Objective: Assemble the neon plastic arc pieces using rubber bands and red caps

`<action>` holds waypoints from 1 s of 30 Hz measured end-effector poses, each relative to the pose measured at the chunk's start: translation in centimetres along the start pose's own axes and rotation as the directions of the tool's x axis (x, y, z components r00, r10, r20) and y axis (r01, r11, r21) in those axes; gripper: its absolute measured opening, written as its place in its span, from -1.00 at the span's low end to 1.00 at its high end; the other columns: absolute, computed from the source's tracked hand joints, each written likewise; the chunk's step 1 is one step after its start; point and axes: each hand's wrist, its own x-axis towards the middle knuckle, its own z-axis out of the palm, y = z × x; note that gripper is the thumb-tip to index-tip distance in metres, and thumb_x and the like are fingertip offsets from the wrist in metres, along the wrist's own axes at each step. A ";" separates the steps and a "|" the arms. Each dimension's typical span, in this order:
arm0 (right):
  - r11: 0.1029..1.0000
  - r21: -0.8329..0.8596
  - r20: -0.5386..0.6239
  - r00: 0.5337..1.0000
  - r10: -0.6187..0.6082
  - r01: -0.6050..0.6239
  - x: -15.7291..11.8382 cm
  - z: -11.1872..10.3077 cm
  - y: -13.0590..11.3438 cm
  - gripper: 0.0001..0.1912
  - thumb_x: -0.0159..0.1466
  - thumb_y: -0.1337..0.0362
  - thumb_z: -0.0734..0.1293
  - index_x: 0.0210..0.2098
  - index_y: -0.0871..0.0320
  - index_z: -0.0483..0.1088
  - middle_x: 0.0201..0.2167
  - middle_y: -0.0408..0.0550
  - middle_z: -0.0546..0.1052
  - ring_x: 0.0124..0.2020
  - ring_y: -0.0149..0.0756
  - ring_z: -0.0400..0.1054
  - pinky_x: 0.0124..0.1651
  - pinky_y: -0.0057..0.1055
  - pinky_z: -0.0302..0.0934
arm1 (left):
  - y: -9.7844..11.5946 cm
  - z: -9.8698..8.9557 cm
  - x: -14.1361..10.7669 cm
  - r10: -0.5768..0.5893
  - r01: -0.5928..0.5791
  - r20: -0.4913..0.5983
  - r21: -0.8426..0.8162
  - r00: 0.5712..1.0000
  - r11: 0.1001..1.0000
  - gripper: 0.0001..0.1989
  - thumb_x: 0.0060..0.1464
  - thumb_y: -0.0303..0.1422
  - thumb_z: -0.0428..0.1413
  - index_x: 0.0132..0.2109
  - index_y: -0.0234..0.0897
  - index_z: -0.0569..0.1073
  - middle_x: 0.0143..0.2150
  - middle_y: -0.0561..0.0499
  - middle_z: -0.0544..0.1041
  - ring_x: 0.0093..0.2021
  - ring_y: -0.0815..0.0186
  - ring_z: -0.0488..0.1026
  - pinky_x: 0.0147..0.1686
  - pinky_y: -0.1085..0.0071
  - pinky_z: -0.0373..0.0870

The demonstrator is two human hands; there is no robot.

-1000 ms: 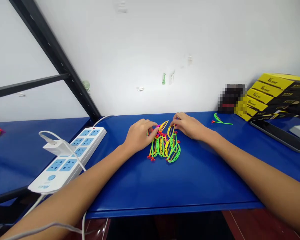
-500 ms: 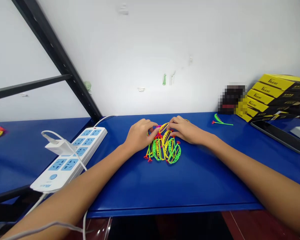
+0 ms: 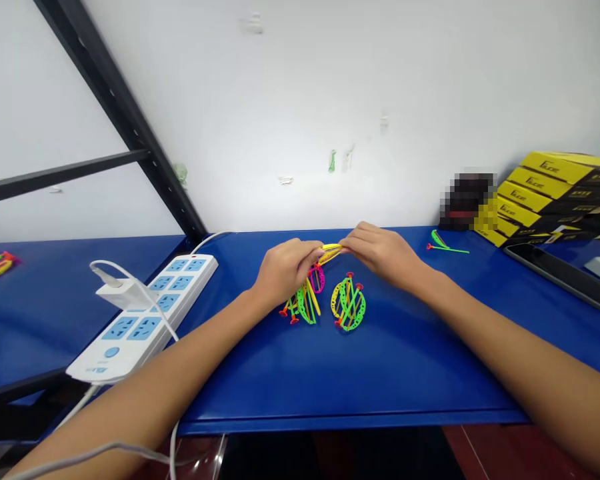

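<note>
Between my two hands a yellow toy bow point(image 3: 331, 251) is stretched out level, a little above the blue table point(image 3: 405, 373). My left hand point(image 3: 285, 269) pinches its left end, and the fingers of my right hand point(image 3: 380, 251) are closed on its right end. Under and beside my left hand lie a green toy bow point(image 3: 305, 307), a pink toy bow point(image 3: 318, 278) and toy arrows with red suction cups point(image 3: 294, 319), partly covered by the hand. Apart from these, below my right hand, is a small pile of green and yellow toy bows point(image 3: 353, 308) with arrows.
A white power strip point(image 3: 143, 317) with a plugged-in charger stands left of my arm. At the right are stacked yellow-and-black boxes point(image 3: 537, 190), a dark phone point(image 3: 563, 275), and another green bow point(image 3: 437, 239) with an arrow. A black metal post point(image 3: 125, 120) rises at the left.
The single pile has parted into a left and a right group. My hands have drawn the yellow bow up out of it, and my right hand has risen slightly.
</note>
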 end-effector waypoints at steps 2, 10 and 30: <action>0.999 -0.040 0.002 1.000 0.006 -0.006 -0.1 -0.1 0.2 -0.74 0.54 0.41 0.21 -0.09 0.14 0.56 -0.26 0.04 0.61 -0.16 -0.14 0.39 -0.22 -0.30 0.23 | 0.1 -0.2 0.2 -0.042 0.042 -0.012 0.011 0.999 0.999 -0.61 0.51 -0.21 -0.04 -0.03 -0.30 0.63 -0.26 -0.11 0.68 -0.30 0.23 0.57 -0.23 0.33 0.41; 0.965 -0.109 -0.123 0.967 0.223 -0.237 -1.5 -1.8 4.3 -0.74 0.54 0.31 0.24 -0.15 0.12 0.57 -0.20 0.09 0.67 -0.11 -0.06 0.48 -0.14 -0.22 0.30 | -1.2 -1.3 1.2 -0.570 0.541 0.068 -0.428 0.819 0.724 -0.65 0.45 -0.13 -0.01 -0.22 -0.27 0.47 -0.50 0.02 0.59 -0.54 0.29 0.56 -0.47 0.45 0.41; 0.843 0.302 0.097 0.894 0.437 -0.445 -2.8 4.6 4.1 -0.83 0.40 0.23 0.42 -0.28 0.12 0.63 -0.30 0.02 0.61 -0.19 -0.09 0.41 -0.01 -0.15 0.26 | 0.1 -0.4 0.3 -0.139 0.136 -0.060 -0.047 0.989 0.990 -0.74 0.45 -0.25 0.07 -0.09 -0.29 0.60 -0.28 -0.06 0.62 -0.30 0.26 0.51 -0.22 0.33 0.39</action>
